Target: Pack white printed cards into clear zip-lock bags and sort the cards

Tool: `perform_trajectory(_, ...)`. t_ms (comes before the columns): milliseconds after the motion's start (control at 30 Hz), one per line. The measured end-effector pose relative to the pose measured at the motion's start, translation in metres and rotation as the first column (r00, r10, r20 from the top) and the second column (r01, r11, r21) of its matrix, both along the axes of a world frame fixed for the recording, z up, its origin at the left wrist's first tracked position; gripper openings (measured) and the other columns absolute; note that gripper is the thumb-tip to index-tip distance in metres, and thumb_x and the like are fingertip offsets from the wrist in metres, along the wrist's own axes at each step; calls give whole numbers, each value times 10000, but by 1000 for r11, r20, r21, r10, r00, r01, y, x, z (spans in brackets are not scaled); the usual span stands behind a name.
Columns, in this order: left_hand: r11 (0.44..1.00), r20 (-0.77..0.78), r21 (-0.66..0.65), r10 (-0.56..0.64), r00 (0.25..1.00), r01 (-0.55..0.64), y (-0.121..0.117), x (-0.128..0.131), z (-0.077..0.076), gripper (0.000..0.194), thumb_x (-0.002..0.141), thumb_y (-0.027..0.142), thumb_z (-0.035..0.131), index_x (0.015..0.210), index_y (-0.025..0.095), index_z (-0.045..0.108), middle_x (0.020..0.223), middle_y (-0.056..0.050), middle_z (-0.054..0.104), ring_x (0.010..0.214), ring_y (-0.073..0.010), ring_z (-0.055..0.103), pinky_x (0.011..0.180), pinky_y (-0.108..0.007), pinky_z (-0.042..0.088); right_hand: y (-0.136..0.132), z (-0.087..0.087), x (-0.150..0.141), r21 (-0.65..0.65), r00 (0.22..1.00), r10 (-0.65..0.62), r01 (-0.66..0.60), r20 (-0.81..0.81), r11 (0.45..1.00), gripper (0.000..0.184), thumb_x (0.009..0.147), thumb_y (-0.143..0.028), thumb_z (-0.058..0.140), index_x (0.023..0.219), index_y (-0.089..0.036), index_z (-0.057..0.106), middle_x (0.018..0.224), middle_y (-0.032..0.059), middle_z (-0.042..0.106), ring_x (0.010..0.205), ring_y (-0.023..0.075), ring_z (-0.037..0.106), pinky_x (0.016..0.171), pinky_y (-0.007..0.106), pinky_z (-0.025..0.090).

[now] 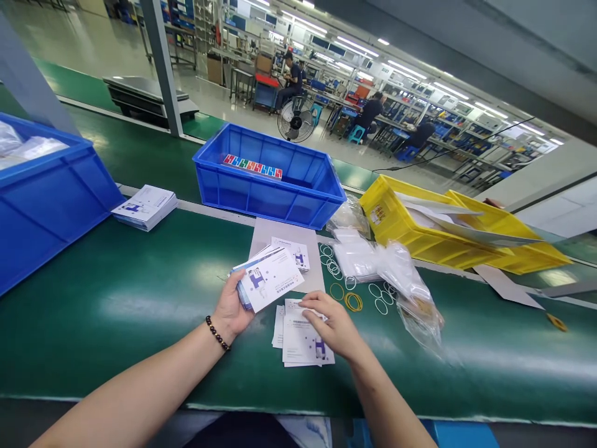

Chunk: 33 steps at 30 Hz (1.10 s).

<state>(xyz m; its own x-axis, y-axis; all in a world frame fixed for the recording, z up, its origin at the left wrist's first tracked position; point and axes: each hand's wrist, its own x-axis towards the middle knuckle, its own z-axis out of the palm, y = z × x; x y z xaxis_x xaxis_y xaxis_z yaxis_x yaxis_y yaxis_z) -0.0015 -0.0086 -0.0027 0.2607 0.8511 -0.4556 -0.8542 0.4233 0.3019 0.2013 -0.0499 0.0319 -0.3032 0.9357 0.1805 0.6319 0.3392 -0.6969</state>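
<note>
My left hand [233, 306] is wrapped round the edge of a fanned stack of white booklets [275, 278] printed with a purple-and-white device, holding it above the green work surface. Below and to the right lies a smaller loose pile of the same booklets [303, 348]. Over its upper part is my right hand [333, 320], fingers loosely bent and apart, with fingertips at the top booklet; whether they press on it I cannot tell. Behind the held stack, more booklets [298, 254] rest on a grey sheet [267, 233].
A neat booklet stack [145, 206] stands beside the left blue bin [51, 199]. Another blue bin [265, 198] is at the back, near yellow bins [433, 239]. White rings [332, 267], yellow rubber bands [353, 302] and clear plastic bags [405, 274] lie on the right. Several people sit far off.
</note>
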Motion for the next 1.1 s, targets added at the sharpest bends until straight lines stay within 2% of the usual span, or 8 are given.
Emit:
perform_trajectory(233, 992, -20, 49, -112, 994, 112, -4, 2, -5, 602, 701, 129, 603, 1285, 148, 456, 948, -111, 706, 818, -248, 675, 753, -349, 552, 4, -34, -39, -440, 770, -417, 199, -483, 876, 333, 774, -441, 570, 609, -156, 625, 573, 34, 632, 526, 134, 578, 540, 262, 492)
perform_trajectory(400, 993, -1, 31, -115, 993, 115, -4, -3, -3, 562, 805, 448, 560, 1286, 181, 448, 953, -112, 697, 800, -284, 670, 569, -374, 566, 10, -16, -4, -196, 653, -383, 342, -654, 919, 192, 747, -368, 633, 813, -189, 623, 699, 16, 665, 599, 138, 606, 556, 256, 506)
perform_trajectory(600, 994, -1, 46, -94, 996, 94, -2, -1, 2, 522, 826, 434, 536, 1273, 172, 467, 975, -112, 695, 826, -268, 667, 628, -359, 561, 14, 11, 29, 104, 992, -40, 52, -116, 993, 182, 829, -180, 485, 879, -206, 658, 790, 34, 666, 695, 145, 626, 601, 257, 524)
perform_trajectory(667, 998, -3, 27, -59, 998, 59, -1, 0, 3, 464, 836, 364, 529, 1254, 168, 485, 945, -94, 705, 828, -254, 669, 713, -372, 553, 12, 9, 21, 297, 995, 3, -33, 102, 954, 208, 816, -135, 483, 912, -199, 655, 808, 56, 655, 732, 162, 626, 624, 287, 536)
perform_trajectory(767, 998, 13, 7, -66, 998, 66, -1, 3, 2, 390, 831, 277, 516, 1193, 135, 531, 914, -93, 714, 838, -248, 672, 810, -384, 529, 7, -7, -4, 615, 952, -62, -144, 301, 776, 280, 790, -91, 508, 1034, -175, 616, 969, 122, 645, 933, 221, 611, 767, 382, 537)
perform_trajectory(867, 994, 33, 15, -106, 994, 105, -3, 5, -1, 385, 778, 178, 539, 1154, 97, 552, 879, -106, 719, 857, -261, 671, 867, -398, 503, 4, -21, -28, 684, 899, -65, -280, 433, 674, 329, 786, -53, 489, 1093, -134, 574, 1101, 158, 624, 1111, 269, 545, 913, 476, 473)
perform_trajectory(1000, 995, 36, 33, -100, 994, 99, -4, 5, -6, 408, 794, 255, 567, 1169, 95, 542, 904, -120, 714, 873, -279, 666, 818, -401, 523, -1, -13, -34, 724, 931, 32, -305, 365, 619, 349, 788, -19, 463, 1110, -130, 541, 953, 117, 679, 987, 221, 612, 895, 428, 495)
perform_trajectory(1100, 995, -19, -16, -96, 995, 96, -4, 1, -7, 492, 829, 449, 529, 1210, 140, 511, 931, -116, 709, 823, -280, 675, 650, -379, 560, -7, 11, -19, 705, 975, 45, -189, 218, 684, 445, 797, -19, 446, 1214, -172, 482, 861, 83, 665, 805, 186, 630, 728, 359, 535)
